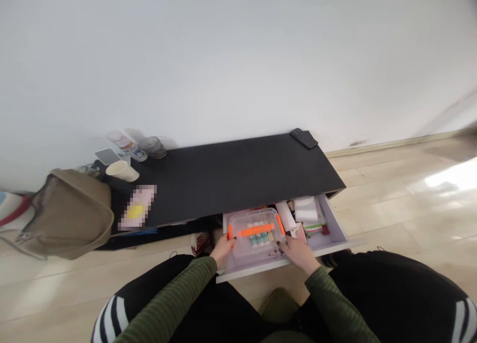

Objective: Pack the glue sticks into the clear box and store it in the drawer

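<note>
A clear plastic storage box [244, 241] with an orange handle [256, 229] and orange side latches lies in the pulled-out white drawer [337, 233]. Small bottles with teal and white parts show through its lid. My left hand [222, 250] grips the box's left edge by the latch, fingers curled on the rim. At the right edge, my right hand [299, 252] has its fingers bent over the box's near corner; their undersides are hidden. Beside the box, the drawer's right part holds a white packet [306, 210], a white narrow box [285, 215] and small colored items.
The drawer belongs to a low black cabinet [231, 169] against a white wall. On its top stand a paper cup [122, 171], a spray can [127, 145], a grey jar-like object [152, 147] and a small black keypad-like object [304, 138]. A brown bag [74, 209] is at the left end.
</note>
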Motion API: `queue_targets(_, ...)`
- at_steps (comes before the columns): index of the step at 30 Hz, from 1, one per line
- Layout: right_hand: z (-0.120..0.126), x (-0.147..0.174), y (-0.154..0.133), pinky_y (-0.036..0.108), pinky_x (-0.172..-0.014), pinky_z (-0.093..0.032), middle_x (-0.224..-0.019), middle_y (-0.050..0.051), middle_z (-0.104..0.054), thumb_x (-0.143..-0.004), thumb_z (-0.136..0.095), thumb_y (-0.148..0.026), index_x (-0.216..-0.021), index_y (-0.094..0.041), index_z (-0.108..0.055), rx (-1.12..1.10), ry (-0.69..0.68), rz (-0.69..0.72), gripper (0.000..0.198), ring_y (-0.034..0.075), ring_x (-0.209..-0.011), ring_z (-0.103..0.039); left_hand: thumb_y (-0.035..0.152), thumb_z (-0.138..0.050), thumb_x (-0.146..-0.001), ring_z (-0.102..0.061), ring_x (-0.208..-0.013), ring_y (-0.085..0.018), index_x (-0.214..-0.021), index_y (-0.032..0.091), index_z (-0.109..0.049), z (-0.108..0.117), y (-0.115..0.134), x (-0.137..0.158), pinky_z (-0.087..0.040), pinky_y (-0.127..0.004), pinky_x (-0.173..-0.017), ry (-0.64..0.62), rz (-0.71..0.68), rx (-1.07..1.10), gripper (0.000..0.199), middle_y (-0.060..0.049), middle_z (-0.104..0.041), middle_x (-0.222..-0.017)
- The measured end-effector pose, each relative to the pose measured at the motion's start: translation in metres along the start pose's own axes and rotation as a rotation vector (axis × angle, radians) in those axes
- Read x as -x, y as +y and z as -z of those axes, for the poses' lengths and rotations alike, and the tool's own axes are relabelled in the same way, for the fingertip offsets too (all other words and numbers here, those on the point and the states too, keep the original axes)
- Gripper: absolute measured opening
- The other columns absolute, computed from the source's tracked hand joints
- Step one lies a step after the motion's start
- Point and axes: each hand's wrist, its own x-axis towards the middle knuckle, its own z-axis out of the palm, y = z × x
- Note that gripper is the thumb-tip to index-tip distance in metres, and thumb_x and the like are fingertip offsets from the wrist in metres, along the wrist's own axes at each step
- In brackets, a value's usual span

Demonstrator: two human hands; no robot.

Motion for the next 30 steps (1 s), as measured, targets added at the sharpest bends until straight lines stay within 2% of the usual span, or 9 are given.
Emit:
queue_targets(3, -0.003, 0.005, 0.000, 0.043, -0.096, -0.044, -0.136, 0.019, -0.056, -0.075, -0.068, -0.050, -0.146, -0.020, -0.045, 0.039, -0.064, 0.056, 0.081, 0.035, -0.124, -0.055, 0.023, -0.068, -0.072, -0.066, -0.101, -0.026, -0.102, 0.015, -0.065, 0.004, 0.002, -0.001, -0.051, -0.033, -0.086, 0.021, -0.091, -0.083, 0.031, -0.009, -0.072, -0.097)
queue_targets(6, -0.001, 0.002, 0.003, 0.045, -0.101, -0.041, -0.141, 0.019, -0.052, -0.061, -0.080, -0.050, -0.151, -0.021, -0.039, 0.077, -0.110, 0.149, 0.103, 0.037, -0.127, -0.051, 0.021, -0.061, -0.076, -0.059, -0.122, -0.029, -0.117, 0.014, -0.064, 0.004, 0.005, 0.002, -0.044, -0.038, -0.103, 0.028, -0.241, -0.236, 0.041, -0.013, -0.069, -0.121)
queue_targets(11, 0.001, -0.010, -0.004, 0.049, -0.104, -0.034, -0.138, 0.016, -0.055, -0.046, -0.089, -0.039, -0.149, -0.028, -0.042, 0.176, -0.138, 0.232, 0.114, 0.039, -0.128, -0.048, 0.019, -0.054, -0.082, -0.040, -0.142, -0.028, -0.133, 0.010, -0.055, -0.005, 0.020, 0.012, -0.027, -0.041, -0.119, -0.013, -0.308, -0.322, 0.052, -0.018, -0.048, -0.149)
queue_targets(16, 0.008, -0.009, -0.020, 0.049, -0.102, -0.035, -0.147, 0.013, -0.047, -0.045, -0.089, -0.028, -0.148, -0.033, -0.041, 0.195, 0.016, 0.232, 0.115, 0.038, -0.131, -0.042, 0.017, -0.050, -0.084, -0.041, -0.142, -0.023, -0.130, 0.016, -0.056, -0.014, 0.047, 0.022, -0.028, -0.041, -0.119, -0.086, -0.548, -0.257, 0.046, -0.013, -0.049, -0.149)
queue_targets(19, 0.013, -0.010, -0.028, 0.045, -0.100, -0.036, -0.140, 0.012, -0.052, -0.048, -0.088, -0.024, -0.141, -0.029, -0.049, 0.197, 0.197, 0.221, 0.101, 0.036, -0.126, -0.045, 0.016, -0.049, -0.085, -0.049, -0.135, -0.021, -0.124, 0.018, -0.059, -0.018, 0.065, 0.026, -0.033, -0.041, -0.117, -0.099, -0.646, -0.212, 0.040, -0.012, -0.055, -0.142)
queue_targets(22, 0.015, -0.018, -0.035, 0.040, -0.093, -0.038, -0.116, 0.010, -0.062, -0.061, -0.082, -0.022, -0.118, -0.023, -0.062, 0.205, 0.395, 0.222, 0.060, 0.032, -0.113, -0.051, 0.015, -0.049, -0.084, -0.055, -0.128, -0.020, -0.118, 0.019, -0.061, -0.021, 0.081, 0.030, -0.036, -0.040, -0.114, -0.111, -0.668, -0.183, 0.036, -0.011, -0.061, -0.135)
queue_targets(26, 0.011, -0.037, -0.043, 0.031, -0.077, -0.038, -0.091, 0.006, -0.061, -0.078, -0.070, -0.021, -0.087, -0.021, -0.059, 0.164, 0.592, 0.243, 0.015, 0.024, -0.093, -0.055, 0.016, -0.050, -0.082, -0.061, -0.117, -0.020, -0.108, 0.019, -0.063, -0.024, 0.095, 0.035, -0.042, -0.038, -0.107, -0.126, -0.670, -0.187, 0.030, -0.009, -0.068, -0.122)
queue_targets(28, 0.014, -0.045, -0.047, 0.027, -0.069, -0.035, -0.084, 0.004, -0.060, -0.085, -0.061, -0.019, -0.081, -0.021, -0.055, 0.094, 0.642, 0.213, 0.006, 0.020, -0.084, -0.055, 0.017, -0.049, -0.083, -0.064, -0.106, -0.019, -0.104, 0.019, -0.065, -0.025, 0.098, 0.038, -0.046, -0.036, -0.098, -0.139, -0.662, -0.213, 0.026, -0.008, -0.070, -0.112)
queue_targets(30, 0.025, -0.051, -0.053, 0.026, -0.064, -0.031, -0.080, 0.002, -0.059, -0.086, -0.054, -0.016, -0.079, -0.021, -0.053, -0.016, 0.634, 0.176, 0.009, 0.017, -0.076, -0.054, 0.019, -0.048, -0.084, -0.065, -0.095, -0.018, -0.099, 0.019, -0.066, -0.025, 0.102, 0.040, -0.048, -0.033, -0.089, -0.168, -0.646, -0.244, 0.023, -0.006, -0.071, -0.102)
